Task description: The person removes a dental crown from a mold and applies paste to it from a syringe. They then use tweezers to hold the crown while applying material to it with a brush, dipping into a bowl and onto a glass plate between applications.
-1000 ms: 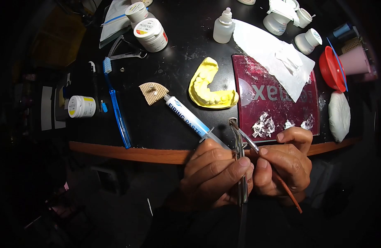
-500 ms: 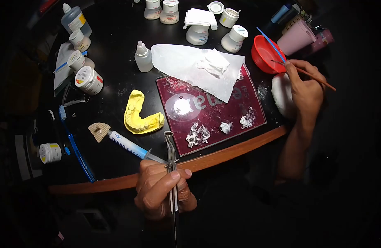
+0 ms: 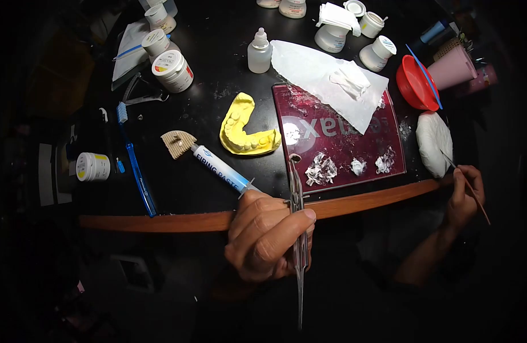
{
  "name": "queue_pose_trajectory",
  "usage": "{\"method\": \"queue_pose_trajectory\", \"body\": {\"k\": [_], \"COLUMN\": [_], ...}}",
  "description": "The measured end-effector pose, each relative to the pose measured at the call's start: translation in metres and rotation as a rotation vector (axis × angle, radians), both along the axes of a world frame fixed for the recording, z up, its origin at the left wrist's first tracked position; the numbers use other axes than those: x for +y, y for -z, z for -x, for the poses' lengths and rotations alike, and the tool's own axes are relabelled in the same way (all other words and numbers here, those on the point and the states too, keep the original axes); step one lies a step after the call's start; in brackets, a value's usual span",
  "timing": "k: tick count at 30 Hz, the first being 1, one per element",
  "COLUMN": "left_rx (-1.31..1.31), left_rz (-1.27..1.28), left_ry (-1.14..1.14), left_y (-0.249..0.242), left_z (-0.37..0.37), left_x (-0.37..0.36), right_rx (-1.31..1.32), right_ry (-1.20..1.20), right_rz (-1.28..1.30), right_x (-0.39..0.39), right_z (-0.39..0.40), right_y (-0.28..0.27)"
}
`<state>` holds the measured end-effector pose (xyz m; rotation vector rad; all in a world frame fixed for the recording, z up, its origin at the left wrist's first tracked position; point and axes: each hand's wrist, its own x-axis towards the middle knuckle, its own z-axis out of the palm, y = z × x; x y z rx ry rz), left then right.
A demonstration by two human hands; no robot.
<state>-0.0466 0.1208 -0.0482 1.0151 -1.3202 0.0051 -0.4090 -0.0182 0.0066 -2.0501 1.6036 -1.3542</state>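
My left hand [image 3: 269,237] pinches metal tweezers [image 3: 298,228] near the table's front edge. At their upper tip sits a small dark ring-like piece [image 3: 295,158], too small to make out well. In my right hand [image 3: 466,197] is a thin brush [image 3: 481,209] with a brown handle, its tip at the white pad [image 3: 433,140]. Left of that pad lies a maroon glass plate [image 3: 340,151] bearing smears and lumps of white paste. A yellow dental model [image 3: 235,128] and a firing paste syringe [image 3: 217,168] lie near my left hand.
White paper [image 3: 309,66] with a crumpled tissue [image 3: 350,80] covers the plate's far part. A red bowl [image 3: 409,86] with a blue stick stands behind the pad. A dropper bottle [image 3: 259,54], jars [image 3: 172,71], a honeycomb tray [image 3: 175,140] and a blue toothbrush [image 3: 139,177] surround the work.
My right hand has moved with the brush from the red bowl down to the white pad. The whole view has shifted, so the table's things appear farther right and higher. Left hand keeps the tweezers.
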Motion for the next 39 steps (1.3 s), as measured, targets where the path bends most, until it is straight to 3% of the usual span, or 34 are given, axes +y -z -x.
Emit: {"method": "queue_pose_trajectory", "body": {"k": [4, 7, 11, 13, 16, 20, 23, 24, 27, 29, 39], "left_rx": [-0.006, -0.013, -0.014, -0.004, -0.017, -0.058, -0.090, -0.108, -0.147, -0.157, -0.113], "left_rz": [0.031, 0.037, 0.048, 0.060, 0.019, -0.068, -0.070, -0.067, -0.021, 0.071, 0.082], "left_ry": [-0.029, -0.026, -0.025, -0.033, -0.049, -0.051, -0.044, -0.041, -0.027, -0.083, -0.124], "left_y": [0.004, 0.003, 0.004, 0.005, 0.002, -0.005, -0.005, -0.005, -0.002, 0.003, -0.003], "left_z": [0.002, 0.001, 0.001, 0.002, 0.003, 0.002, 0.003, 0.003, 0.004, 0.006, 0.017], "left_x": [-0.001, -0.002, -0.004, -0.005, -0.004, 0.002, 0.003, 0.003, 0.001, -0.007, -0.014], "right_rx": [-0.118, -0.260, -0.314, -0.207, -0.134, -0.260, -0.457, -0.445, -0.176, -0.149, -0.121], "right_ry": [-0.044, -0.372, -0.986, -1.162, -1.152, -1.127, -0.835, -0.740, -0.751, -0.739, -0.607], "right_rz": [0.080, 0.300, 0.387, 0.298, 0.290, 0.347, 0.453, 0.411, 0.232, 0.157, 0.261], "right_x": [0.008, 0.025, 0.056, 0.071, 0.080, 0.074, 0.073, 0.072, 0.068, 0.072, 0.074], "right_z": [-0.012, -0.078, -0.142, -0.158, -0.178, -0.172, -0.178, -0.183, -0.184, -0.192, -0.211], "right_y": [-0.002, -0.010, 0.004, -0.001, 0.004, 0.014, 0.033, 0.033, 0.023, 0.026, 0.031]}}
